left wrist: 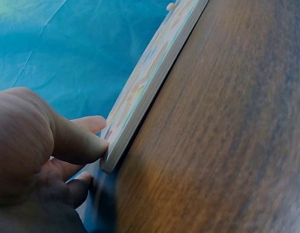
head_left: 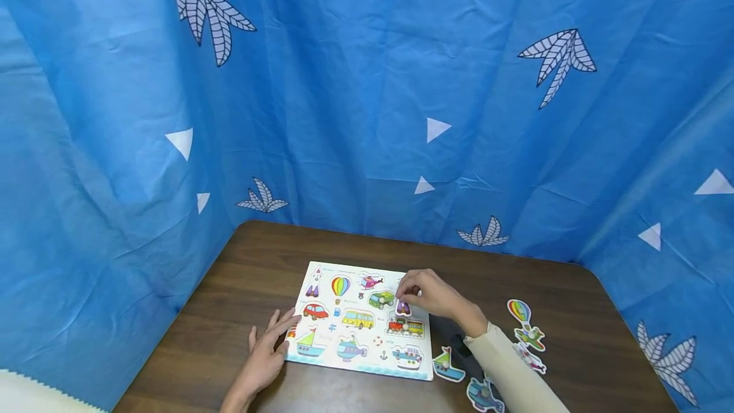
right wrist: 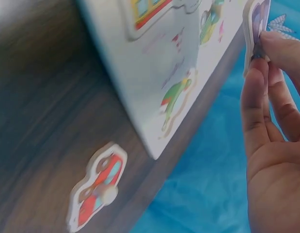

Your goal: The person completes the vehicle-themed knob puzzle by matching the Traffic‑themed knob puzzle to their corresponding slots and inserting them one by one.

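Observation:
A flat puzzle board (head_left: 367,361) printed with vehicles lies on the brown table. My right hand (head_left: 434,296) is over its right part and pinches a rocket puzzle piece (head_left: 404,308) between thumb and fingertips. In the right wrist view, the rocket piece (right wrist: 255,24) is held on edge, away from the board's face. At the board's left edge my left hand (head_left: 267,352) rests with fingers spread, the forefinger reaching onto the surface. The left wrist view shows the thumb touching the board's corner. A green truck (head_left: 381,300) and a train (head_left: 406,327) sit on the board near the right hand.
Right of the board lie a balloon piece (head_left: 519,311), a plane piece (head_left: 530,337), a helicopter piece (head_left: 530,358), a sailboat piece (head_left: 448,365) and a submarine piece (head_left: 484,395). A red car piece (right wrist: 97,187) shows beside the board. Blue curtain (head_left: 367,113) surrounds the table.

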`<state>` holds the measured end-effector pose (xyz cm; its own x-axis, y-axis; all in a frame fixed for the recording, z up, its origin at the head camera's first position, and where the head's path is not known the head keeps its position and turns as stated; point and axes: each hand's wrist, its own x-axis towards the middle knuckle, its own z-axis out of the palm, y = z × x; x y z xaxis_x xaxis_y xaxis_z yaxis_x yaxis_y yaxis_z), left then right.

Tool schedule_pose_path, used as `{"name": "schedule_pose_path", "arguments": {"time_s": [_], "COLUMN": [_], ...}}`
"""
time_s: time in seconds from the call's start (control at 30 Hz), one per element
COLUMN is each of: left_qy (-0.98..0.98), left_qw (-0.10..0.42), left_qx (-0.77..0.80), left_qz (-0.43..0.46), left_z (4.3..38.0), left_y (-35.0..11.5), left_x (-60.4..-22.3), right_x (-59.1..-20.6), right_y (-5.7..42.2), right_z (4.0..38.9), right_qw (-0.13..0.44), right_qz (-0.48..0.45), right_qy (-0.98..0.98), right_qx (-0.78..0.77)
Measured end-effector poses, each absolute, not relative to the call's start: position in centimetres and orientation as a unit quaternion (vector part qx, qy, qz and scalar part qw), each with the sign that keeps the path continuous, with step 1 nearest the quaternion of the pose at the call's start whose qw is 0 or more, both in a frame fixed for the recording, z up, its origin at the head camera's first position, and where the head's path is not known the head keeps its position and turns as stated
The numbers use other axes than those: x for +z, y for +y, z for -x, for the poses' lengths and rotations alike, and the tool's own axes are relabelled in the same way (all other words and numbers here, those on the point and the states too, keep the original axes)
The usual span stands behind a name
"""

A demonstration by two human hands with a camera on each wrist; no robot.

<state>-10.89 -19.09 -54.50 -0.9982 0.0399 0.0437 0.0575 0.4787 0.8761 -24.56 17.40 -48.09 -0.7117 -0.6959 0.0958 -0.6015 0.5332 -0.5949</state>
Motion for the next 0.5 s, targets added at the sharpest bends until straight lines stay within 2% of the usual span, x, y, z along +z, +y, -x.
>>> {"name": "schedule_pose_path", "arguments": {"time_s": [0.37, 0.5], "left_qy": [-0.864, -0.862], "left_qw": [0.013, 0.000], "left_qx": [-0.503, -0.506], "left_qz": [0.029, 0.031], "left_z": [10.7, 10.8], "left_y": [-19.1, -18.9], "left_x": [-54.4, -54.5], "right_x": [-47.6, -48.0], "right_y": [12.4, 9.8], "right_z": [25.9, 26.7], "right_qw": [0.076, 0.070], "right_qz": [0.391, 0.399], "right_qy": [0.875, 0.874], "right_qx": [-0.274, -0.270]}}
